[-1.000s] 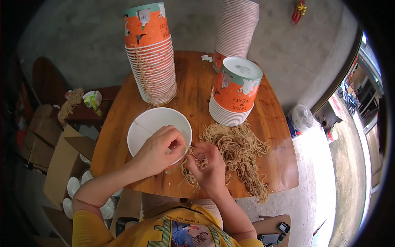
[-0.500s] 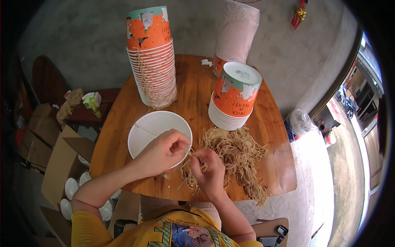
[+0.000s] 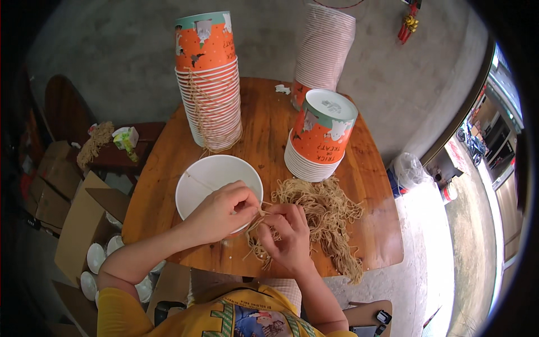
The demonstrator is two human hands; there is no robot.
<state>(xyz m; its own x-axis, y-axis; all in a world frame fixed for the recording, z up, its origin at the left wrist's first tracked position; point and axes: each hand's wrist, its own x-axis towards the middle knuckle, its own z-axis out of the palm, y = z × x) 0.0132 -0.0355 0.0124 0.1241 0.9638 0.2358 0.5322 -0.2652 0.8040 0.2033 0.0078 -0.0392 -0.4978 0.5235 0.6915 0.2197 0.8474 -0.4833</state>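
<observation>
A white paper bucket [image 3: 196, 188] stands mouth up near the table's front, and a thin tan cord crosses its inside. Over its right rim, my left hand [image 3: 227, 209] pinches the cord between thumb and fingertips. My right hand [image 3: 283, 233] is close beside it, fingers curled on the same cord just outside the rim. Whether a knot lies between the fingertips is too small to tell. A loose heap of tan cord [image 3: 323, 210] lies just right of my right hand, some strands running under it.
Behind the bucket rises a tall stack of orange paper buckets [image 3: 210, 101] with cord hanging down it. A shorter upside-down stack [image 3: 323, 137] and a plastic-wrapped stack [image 3: 323, 50] stand right. An open carton [image 3: 84, 236] with white tubs is at lower left. More cord lies on a bench [image 3: 147, 135].
The right hand's fingers have shifted slightly up and right and spread a little along the cord. The left hand keeps its pinch at the rim. The whole view has dropped slightly.
</observation>
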